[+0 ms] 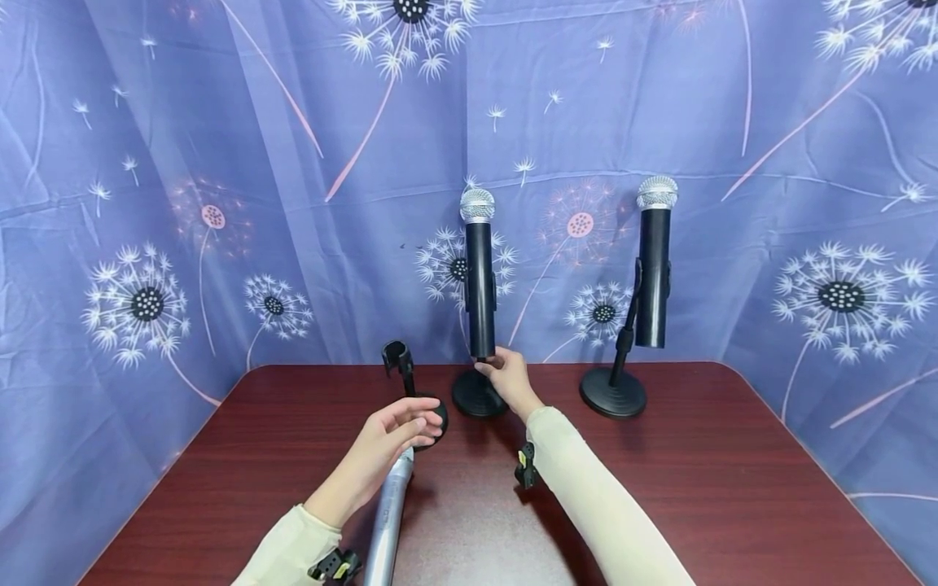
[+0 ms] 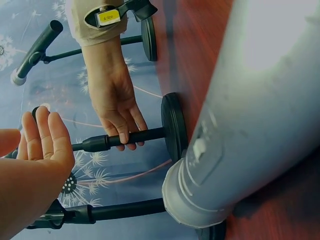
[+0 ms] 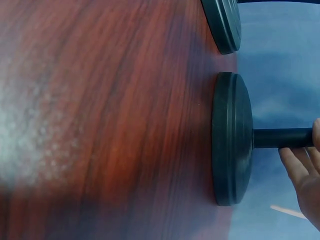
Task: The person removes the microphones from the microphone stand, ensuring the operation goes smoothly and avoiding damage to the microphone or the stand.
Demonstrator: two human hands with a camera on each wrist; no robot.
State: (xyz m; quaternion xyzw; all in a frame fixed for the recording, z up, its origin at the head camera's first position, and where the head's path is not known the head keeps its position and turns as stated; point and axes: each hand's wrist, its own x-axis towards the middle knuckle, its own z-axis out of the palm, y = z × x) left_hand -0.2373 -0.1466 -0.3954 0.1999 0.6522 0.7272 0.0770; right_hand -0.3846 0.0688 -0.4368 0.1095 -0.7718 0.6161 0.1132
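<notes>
My right hand grips the thin black pole of the middle microphone stand, just above its round base; in the left wrist view the thumb and fingers lie about the pole. A black microphone with a silver mesh head sits upright in that stand's clip. My left hand holds nothing, its fingers loosely bent in front of a stand with a vacant clip. Below this hand a silver microphone lies lengthwise on the table, its switch showing in the left wrist view.
At the right stands another desk stand bearing a black microphone, slightly tilted. All three stands are near the back edge of the dark red wooden table. A blue dandelion-print curtain hangs behind and along both sides.
</notes>
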